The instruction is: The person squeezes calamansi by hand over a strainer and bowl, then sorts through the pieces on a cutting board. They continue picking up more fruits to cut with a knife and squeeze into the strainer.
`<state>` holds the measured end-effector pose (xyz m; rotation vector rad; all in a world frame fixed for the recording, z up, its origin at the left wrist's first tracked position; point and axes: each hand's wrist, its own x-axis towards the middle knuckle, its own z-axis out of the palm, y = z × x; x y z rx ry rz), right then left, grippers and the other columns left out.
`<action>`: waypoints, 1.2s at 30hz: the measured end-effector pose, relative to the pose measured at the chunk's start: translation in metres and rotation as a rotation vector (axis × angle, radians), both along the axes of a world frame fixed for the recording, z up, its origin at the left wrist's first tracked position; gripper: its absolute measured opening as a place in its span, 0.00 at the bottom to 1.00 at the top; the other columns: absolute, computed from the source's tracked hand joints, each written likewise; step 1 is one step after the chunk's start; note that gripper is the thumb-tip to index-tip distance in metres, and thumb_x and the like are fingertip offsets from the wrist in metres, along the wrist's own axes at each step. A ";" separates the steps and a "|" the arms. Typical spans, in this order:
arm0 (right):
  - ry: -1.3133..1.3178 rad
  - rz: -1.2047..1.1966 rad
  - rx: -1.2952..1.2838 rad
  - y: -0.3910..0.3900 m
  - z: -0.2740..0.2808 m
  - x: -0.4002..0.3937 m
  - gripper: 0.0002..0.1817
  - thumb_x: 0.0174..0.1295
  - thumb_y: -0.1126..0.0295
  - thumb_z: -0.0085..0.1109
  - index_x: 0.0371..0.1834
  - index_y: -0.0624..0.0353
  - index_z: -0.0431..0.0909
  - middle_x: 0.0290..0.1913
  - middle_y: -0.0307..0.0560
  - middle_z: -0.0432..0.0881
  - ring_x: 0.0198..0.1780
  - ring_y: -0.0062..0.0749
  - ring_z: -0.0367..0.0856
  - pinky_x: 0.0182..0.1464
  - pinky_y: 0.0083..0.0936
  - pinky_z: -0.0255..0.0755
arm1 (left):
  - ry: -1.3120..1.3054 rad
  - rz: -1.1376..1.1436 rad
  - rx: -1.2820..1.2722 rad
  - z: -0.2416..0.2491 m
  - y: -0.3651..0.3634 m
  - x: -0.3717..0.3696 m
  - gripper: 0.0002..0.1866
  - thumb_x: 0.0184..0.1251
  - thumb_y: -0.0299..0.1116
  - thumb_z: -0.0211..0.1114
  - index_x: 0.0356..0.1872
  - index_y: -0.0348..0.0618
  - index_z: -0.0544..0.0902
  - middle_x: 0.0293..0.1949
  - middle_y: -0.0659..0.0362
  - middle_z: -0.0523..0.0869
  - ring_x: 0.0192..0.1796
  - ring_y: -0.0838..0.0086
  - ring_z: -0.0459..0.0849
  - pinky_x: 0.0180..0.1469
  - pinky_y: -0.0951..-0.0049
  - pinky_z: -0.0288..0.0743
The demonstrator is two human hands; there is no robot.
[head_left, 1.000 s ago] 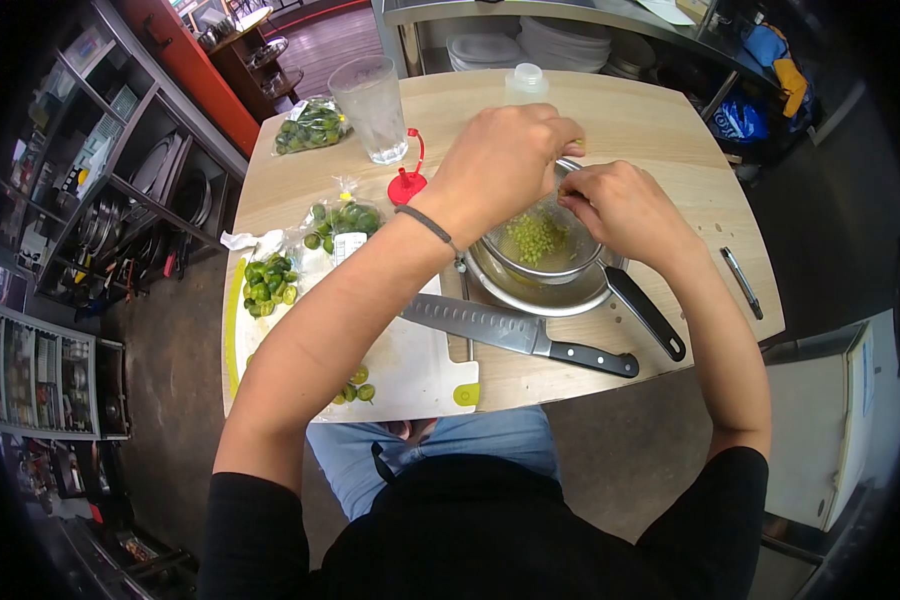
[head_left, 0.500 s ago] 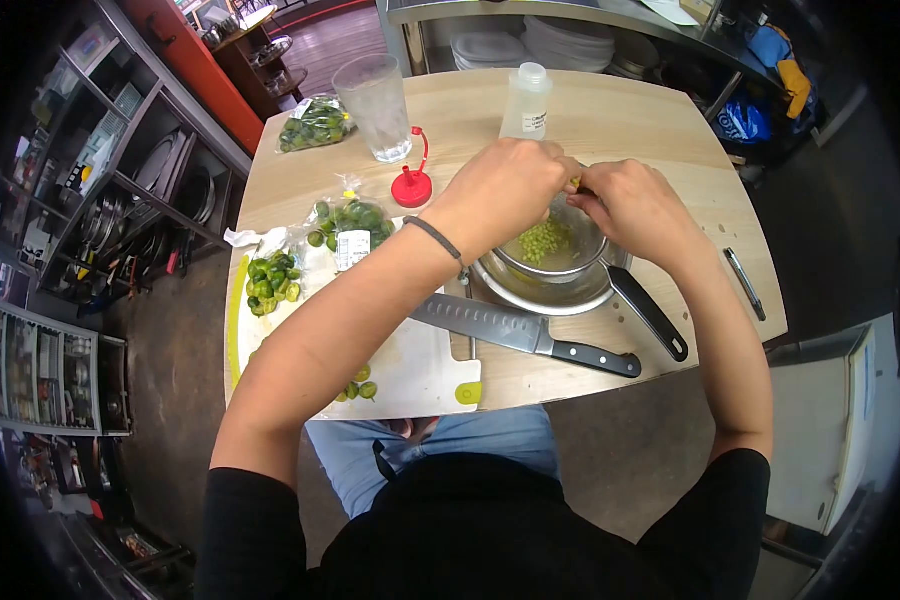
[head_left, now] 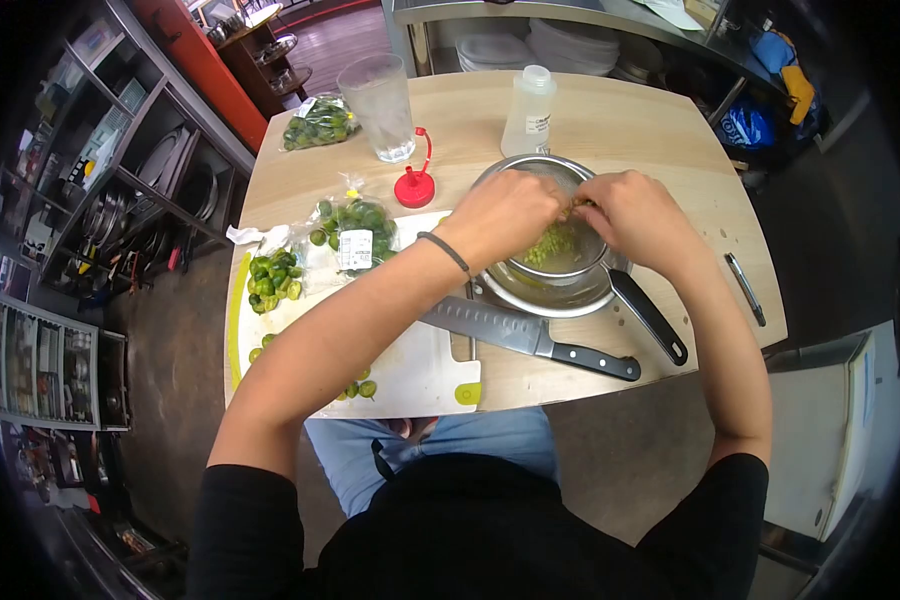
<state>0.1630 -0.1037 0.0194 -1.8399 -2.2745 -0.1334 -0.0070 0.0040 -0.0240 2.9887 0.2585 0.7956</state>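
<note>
Above a metal strainer [head_left: 560, 272] my left hand [head_left: 515, 215] and my right hand [head_left: 630, 212] meet with fingers pinched together. A small piece of green-yellow citrus [head_left: 571, 208] shows between their fingertips, mostly hidden. Pale green seeds and pulp [head_left: 550, 248] lie in the strainer's mesh. The strainer rests over a metal bowl [head_left: 530, 298], its black handle [head_left: 652, 318] pointing toward the front right. Left of my forearm, cut green citrus [head_left: 275, 275] sits on a white cutting board [head_left: 400, 365] with green edges. More citrus halves [head_left: 362, 388] lie near the board's front edge.
A large knife [head_left: 530, 335] lies across the board's right side. Bagged green citrus [head_left: 355, 235], a second bag [head_left: 320, 122], a clear cup [head_left: 380, 105], a red squeeze cap [head_left: 414, 187] and a plastic bottle [head_left: 530, 112] stand around. A pen [head_left: 745, 288] lies at right.
Both hands have come lower over the strainer and turned inward, uncovering its far rim. The citrus piece moved down with them.
</note>
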 end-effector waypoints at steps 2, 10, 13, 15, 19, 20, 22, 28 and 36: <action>0.042 0.029 0.019 -0.003 -0.004 0.000 0.06 0.59 0.67 0.64 0.34 0.58 0.84 0.32 0.52 0.85 0.36 0.50 0.84 0.41 0.42 0.78 | 0.061 -0.009 -0.062 -0.006 0.003 -0.002 0.15 0.49 0.21 0.63 0.40 0.43 0.86 0.37 0.53 0.87 0.39 0.56 0.86 0.42 0.60 0.81; 0.094 -0.007 0.029 0.000 0.008 -0.007 0.07 0.60 0.67 0.63 0.34 0.59 0.83 0.32 0.51 0.85 0.37 0.50 0.84 0.41 0.43 0.78 | -0.263 0.046 -0.199 0.033 -0.003 -0.009 0.07 0.63 0.31 0.65 0.40 0.44 0.86 0.37 0.54 0.87 0.39 0.56 0.86 0.42 0.60 0.81; 0.080 0.023 -0.004 0.001 -0.004 -0.009 0.07 0.59 0.68 0.63 0.35 0.60 0.83 0.32 0.52 0.84 0.37 0.52 0.83 0.41 0.44 0.76 | 0.235 0.060 -0.150 0.008 0.000 -0.013 0.08 0.66 0.35 0.65 0.40 0.43 0.86 0.37 0.52 0.87 0.39 0.55 0.86 0.43 0.59 0.80; 0.052 0.047 -0.026 0.002 -0.001 -0.010 0.06 0.59 0.70 0.64 0.35 0.61 0.83 0.32 0.53 0.84 0.37 0.53 0.82 0.42 0.44 0.74 | -0.016 0.035 -0.197 0.009 0.007 -0.018 0.08 0.66 0.34 0.65 0.40 0.42 0.86 0.37 0.51 0.87 0.39 0.54 0.86 0.43 0.59 0.79; 0.106 0.065 0.001 0.004 0.020 -0.033 0.08 0.61 0.66 0.62 0.37 0.58 0.83 0.35 0.51 0.84 0.39 0.51 0.83 0.43 0.43 0.76 | -0.224 0.033 -0.401 0.033 0.015 -0.068 0.09 0.66 0.33 0.65 0.42 0.41 0.86 0.37 0.49 0.87 0.40 0.54 0.85 0.43 0.60 0.78; 0.093 0.086 0.000 0.009 0.024 -0.042 0.08 0.61 0.66 0.62 0.37 0.58 0.83 0.36 0.50 0.85 0.39 0.50 0.83 0.43 0.43 0.76 | -0.248 0.009 -0.314 0.036 0.021 -0.088 0.09 0.66 0.32 0.64 0.43 0.40 0.86 0.37 0.50 0.87 0.38 0.56 0.85 0.42 0.64 0.78; 0.125 0.197 0.035 0.022 0.026 -0.068 0.08 0.62 0.66 0.62 0.38 0.57 0.83 0.36 0.50 0.84 0.39 0.50 0.83 0.43 0.42 0.76 | -0.236 0.114 -0.305 0.046 0.027 -0.141 0.09 0.66 0.31 0.64 0.44 0.40 0.86 0.37 0.50 0.87 0.36 0.59 0.84 0.41 0.66 0.77; 0.132 0.444 -0.120 0.075 0.007 -0.174 0.10 0.60 0.67 0.64 0.41 0.59 0.81 0.41 0.50 0.84 0.44 0.49 0.82 0.46 0.41 0.75 | -0.160 0.543 -0.413 0.031 0.039 -0.285 0.11 0.61 0.28 0.69 0.45 0.41 0.87 0.35 0.53 0.86 0.31 0.70 0.81 0.38 0.71 0.76; 0.049 0.552 -0.164 0.137 -0.037 -0.303 0.13 0.62 0.64 0.63 0.47 0.55 0.83 0.41 0.50 0.86 0.45 0.48 0.84 0.47 0.43 0.78 | -0.151 0.704 -0.560 -0.024 0.026 -0.342 0.15 0.56 0.29 0.75 0.46 0.39 0.87 0.36 0.51 0.87 0.31 0.68 0.81 0.39 0.68 0.78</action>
